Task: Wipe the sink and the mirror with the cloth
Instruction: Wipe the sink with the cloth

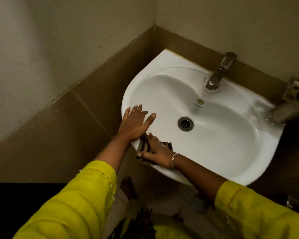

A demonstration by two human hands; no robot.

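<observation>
A white wall-mounted sink (231, 152) fills the middle of the view, with a round metal drain (185, 123) in its bowl. My left hand (135, 123) lies flat and open on the sink's front-left rim, fingers spread. Just beside it my right hand (156, 151) presses a dark striped cloth (143, 146) onto the rim, palm down on the cloth. Most of the cloth is hidden under that hand. No mirror is in view.
A metal tap (217, 73) stands at the back of the sink. A soap holder (295, 100) juts from the wall at the right. Brown tiled walls meet in a corner behind the sink. A floor drain (198, 203) and my foot (127, 187) show below.
</observation>
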